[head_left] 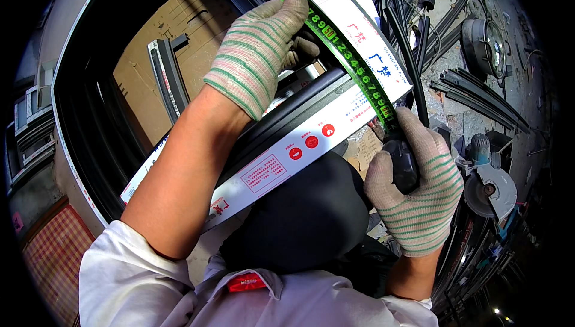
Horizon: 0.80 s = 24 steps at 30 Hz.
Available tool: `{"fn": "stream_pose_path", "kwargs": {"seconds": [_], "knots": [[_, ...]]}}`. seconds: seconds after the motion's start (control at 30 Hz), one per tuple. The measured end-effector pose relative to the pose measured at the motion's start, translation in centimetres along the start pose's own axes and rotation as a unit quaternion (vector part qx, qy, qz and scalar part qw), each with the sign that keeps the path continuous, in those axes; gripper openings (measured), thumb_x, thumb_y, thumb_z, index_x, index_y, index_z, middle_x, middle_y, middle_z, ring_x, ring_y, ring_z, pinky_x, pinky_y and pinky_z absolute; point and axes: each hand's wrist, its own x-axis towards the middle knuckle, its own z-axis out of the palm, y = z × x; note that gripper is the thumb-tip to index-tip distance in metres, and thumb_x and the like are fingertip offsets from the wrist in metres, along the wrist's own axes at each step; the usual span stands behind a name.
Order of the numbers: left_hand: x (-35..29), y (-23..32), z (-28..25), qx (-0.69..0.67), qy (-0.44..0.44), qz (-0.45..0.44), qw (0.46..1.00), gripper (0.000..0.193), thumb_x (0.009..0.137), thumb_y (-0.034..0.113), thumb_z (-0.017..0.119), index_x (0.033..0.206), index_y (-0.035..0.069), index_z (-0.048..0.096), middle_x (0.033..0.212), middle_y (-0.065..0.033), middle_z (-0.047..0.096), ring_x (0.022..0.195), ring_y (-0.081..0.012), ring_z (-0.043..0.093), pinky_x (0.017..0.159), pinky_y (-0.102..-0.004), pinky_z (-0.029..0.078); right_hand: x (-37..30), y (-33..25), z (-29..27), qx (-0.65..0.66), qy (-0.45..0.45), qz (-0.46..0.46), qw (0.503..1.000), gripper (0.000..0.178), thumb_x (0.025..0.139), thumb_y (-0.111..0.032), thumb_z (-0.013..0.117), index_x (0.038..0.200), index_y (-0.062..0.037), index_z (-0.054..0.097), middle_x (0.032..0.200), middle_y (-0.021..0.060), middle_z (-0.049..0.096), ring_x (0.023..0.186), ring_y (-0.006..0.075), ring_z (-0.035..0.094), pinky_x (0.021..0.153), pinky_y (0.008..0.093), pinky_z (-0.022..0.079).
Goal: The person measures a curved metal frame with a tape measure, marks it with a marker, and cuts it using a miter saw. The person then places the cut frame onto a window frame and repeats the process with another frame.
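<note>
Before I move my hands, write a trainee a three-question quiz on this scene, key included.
1. Which hand holds the black case of the tape?
2. True or false: the left hand is bare.
3. In the picture, where is the saw?
A) Left of the tape
B) Right of the tape
C) In the left hand

Key:
1. The right hand.
2. False; the left hand wears a striped glove.
3. B.
</note>
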Motion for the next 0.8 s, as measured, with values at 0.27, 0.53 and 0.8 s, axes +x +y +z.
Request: {"fn": "stream_pose_path", "kwargs": {"seconds": [0.27,0.53,0.8], "knots": [[0.1,0.07,0.34,0.045,0.024,0.014,0.999,0.046,0.104,0.052,0.058,0.1,0.007,0.069,0.069,-0.0022,0.066,0.056,-0.0099,0.057,0.051,-0.0272,0.045,0.03,-0.19,0.14,-0.012,0.031,-0.005,0.999,0.056,0.071,-0.011,0.077,0.126,-0.0017,0.07,0.1,0.0229,0.069,0.091,0.038,0.07,0.082,0.0431,0.057],[0.36,0.27,-0.1,-0.024,0.001,-0.043,0.999,0.046,0.102,0.049,0.061,0.106,0.004,0.068,0.082,-0.0035,0.067,0.069,-0.0113,0.062,0.065,-0.0269,0.054,-0.17,-0.22,-0.1,-0.009,0.002,0.006,1.0,0.059,0.071,-0.011,0.074,0.129,-0.0005,0.067,0.101,0.0226,0.068,0.09,0.0385,0.069,0.083,0.0443,0.057],[0.58,0.13,0.2,-0.027,0.005,-0.043,0.999,0.052,0.101,0.053,0.061,0.11,0.003,0.069,0.085,-0.0046,0.068,0.068,-0.0114,0.064,0.063,-0.028,0.054,-0.15,-0.21,0.0,-0.012,0.012,0.012,1.0,0.056,0.073,-0.013,0.075,0.127,-0.0003,0.068,0.101,0.0227,0.068,0.088,0.0372,0.069,0.081,0.0437,0.057]]}}
